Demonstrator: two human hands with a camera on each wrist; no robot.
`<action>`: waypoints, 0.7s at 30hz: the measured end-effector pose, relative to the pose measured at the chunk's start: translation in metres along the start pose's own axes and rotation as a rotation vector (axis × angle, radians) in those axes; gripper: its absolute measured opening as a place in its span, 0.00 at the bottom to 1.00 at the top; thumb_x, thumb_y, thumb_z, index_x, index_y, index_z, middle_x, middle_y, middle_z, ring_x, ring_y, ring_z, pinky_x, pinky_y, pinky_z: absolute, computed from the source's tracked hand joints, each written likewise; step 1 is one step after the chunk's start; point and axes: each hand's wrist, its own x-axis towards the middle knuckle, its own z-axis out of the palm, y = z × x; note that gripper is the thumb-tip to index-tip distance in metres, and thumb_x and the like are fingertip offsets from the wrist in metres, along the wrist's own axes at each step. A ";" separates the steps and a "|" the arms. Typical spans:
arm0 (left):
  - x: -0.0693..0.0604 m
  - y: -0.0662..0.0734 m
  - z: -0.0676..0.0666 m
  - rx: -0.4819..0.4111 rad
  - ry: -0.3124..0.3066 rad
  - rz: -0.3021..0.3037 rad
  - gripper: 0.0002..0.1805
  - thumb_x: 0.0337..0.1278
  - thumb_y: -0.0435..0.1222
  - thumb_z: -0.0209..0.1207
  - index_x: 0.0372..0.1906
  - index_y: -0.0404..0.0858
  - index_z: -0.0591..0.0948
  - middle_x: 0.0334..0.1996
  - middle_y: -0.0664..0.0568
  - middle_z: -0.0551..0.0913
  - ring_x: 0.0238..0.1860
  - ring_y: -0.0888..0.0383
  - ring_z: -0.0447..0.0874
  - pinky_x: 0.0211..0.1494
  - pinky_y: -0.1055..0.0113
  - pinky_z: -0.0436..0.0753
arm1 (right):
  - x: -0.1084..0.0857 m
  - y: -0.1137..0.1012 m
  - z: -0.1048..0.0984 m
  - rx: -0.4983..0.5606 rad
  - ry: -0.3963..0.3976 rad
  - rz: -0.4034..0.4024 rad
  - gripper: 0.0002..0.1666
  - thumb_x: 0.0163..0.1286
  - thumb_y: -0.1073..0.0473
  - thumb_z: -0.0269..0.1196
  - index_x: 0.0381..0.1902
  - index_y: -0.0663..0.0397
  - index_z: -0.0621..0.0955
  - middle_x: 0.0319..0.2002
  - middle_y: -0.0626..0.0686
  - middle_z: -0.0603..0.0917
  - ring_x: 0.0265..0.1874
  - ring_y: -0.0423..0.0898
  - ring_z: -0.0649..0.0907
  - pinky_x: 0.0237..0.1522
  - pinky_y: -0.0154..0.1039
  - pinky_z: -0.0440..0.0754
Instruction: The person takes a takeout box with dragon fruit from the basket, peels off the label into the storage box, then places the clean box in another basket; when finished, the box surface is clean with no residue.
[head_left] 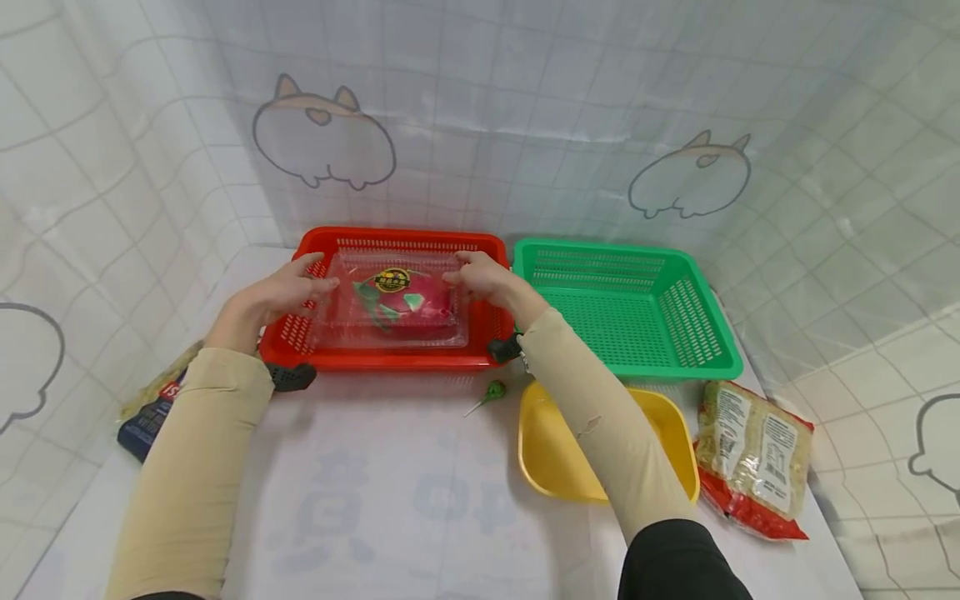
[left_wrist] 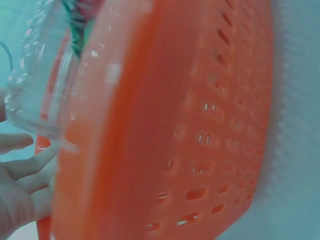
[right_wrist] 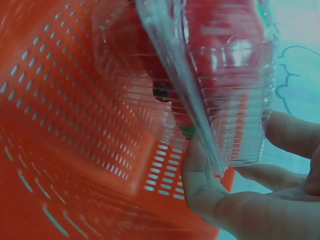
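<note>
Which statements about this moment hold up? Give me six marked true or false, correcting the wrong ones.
1. The right hand grips an edge of the clear plastic box. True.
2. The clear plastic box is at the green basket. False: it is at the red basket.
3. The yellow tray is nearer the person than the green basket. True.
4. The small green thing lies inside the yellow tray. False: it lies on the table.
5. A package lies right of the yellow tray. True.
6. The left hand is gloved. False: it is bare.
</note>
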 end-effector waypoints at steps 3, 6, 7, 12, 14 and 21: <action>-0.002 0.001 0.003 -0.030 0.045 0.014 0.46 0.76 0.46 0.49 0.80 0.40 0.33 0.76 0.30 0.49 0.71 0.31 0.57 0.69 0.38 0.68 | -0.003 -0.001 -0.001 -0.012 0.007 0.001 0.42 0.77 0.57 0.56 0.81 0.51 0.50 0.68 0.56 0.74 0.50 0.46 0.79 0.56 0.45 0.80; -0.004 0.001 0.006 -0.043 0.079 0.032 0.44 0.76 0.47 0.49 0.80 0.39 0.36 0.74 0.29 0.53 0.70 0.32 0.59 0.69 0.38 0.69 | -0.006 0.000 -0.003 -0.008 0.015 -0.004 0.42 0.77 0.56 0.56 0.80 0.51 0.51 0.68 0.56 0.74 0.48 0.46 0.79 0.59 0.48 0.79; -0.005 0.002 0.007 -0.044 0.089 0.035 0.44 0.76 0.47 0.48 0.80 0.39 0.37 0.73 0.29 0.55 0.70 0.33 0.60 0.69 0.38 0.69 | -0.007 0.000 -0.003 -0.001 0.017 -0.007 0.41 0.77 0.56 0.56 0.80 0.51 0.51 0.68 0.56 0.74 0.44 0.47 0.78 0.59 0.48 0.78; -0.008 0.001 0.011 -0.026 0.126 0.036 0.45 0.75 0.50 0.49 0.80 0.37 0.39 0.74 0.29 0.55 0.68 0.35 0.62 0.68 0.40 0.71 | -0.011 0.002 -0.003 0.049 0.015 -0.016 0.40 0.77 0.57 0.56 0.80 0.51 0.52 0.57 0.57 0.78 0.25 0.50 0.65 0.49 0.48 0.75; -0.009 0.001 0.012 -0.018 0.139 0.036 0.44 0.75 0.50 0.48 0.80 0.37 0.40 0.74 0.29 0.55 0.67 0.36 0.63 0.67 0.40 0.72 | -0.012 0.003 -0.003 0.063 0.013 -0.017 0.40 0.77 0.58 0.56 0.80 0.51 0.53 0.50 0.57 0.79 0.23 0.49 0.63 0.46 0.46 0.75; -0.017 0.006 0.014 -0.031 0.163 0.045 0.47 0.72 0.56 0.50 0.80 0.34 0.43 0.73 0.31 0.59 0.66 0.37 0.66 0.68 0.41 0.72 | -0.015 0.007 -0.005 0.143 0.037 -0.020 0.41 0.76 0.58 0.58 0.79 0.54 0.53 0.44 0.53 0.78 0.21 0.46 0.66 0.39 0.39 0.79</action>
